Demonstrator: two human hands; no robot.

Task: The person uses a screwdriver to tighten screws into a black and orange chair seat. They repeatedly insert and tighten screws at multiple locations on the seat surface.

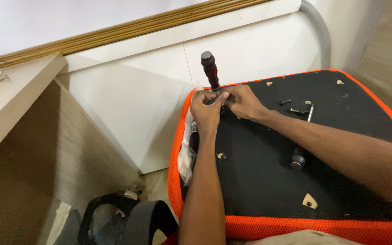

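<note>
A screwdriver [210,70] with a dark red and black handle stands upright on the black underside of an orange-edged seat cushion [268,181]. My left hand [206,111] and my right hand [243,102] are closed together around its shaft, just below the handle, near the cushion's far left corner. What the tip touches is hidden by my fingers. Clear plastic wrap [187,154] hangs off the cushion's left edge beside my left forearm.
Loose black screws [298,110] and a metal hex key [310,112] lie on the cushion's far side. A second tool [297,159] lies partly under my right forearm. White cabinet panels [159,90] stand behind, a wooden desk [14,90] at left, a black armrest [132,220] on the floor.
</note>
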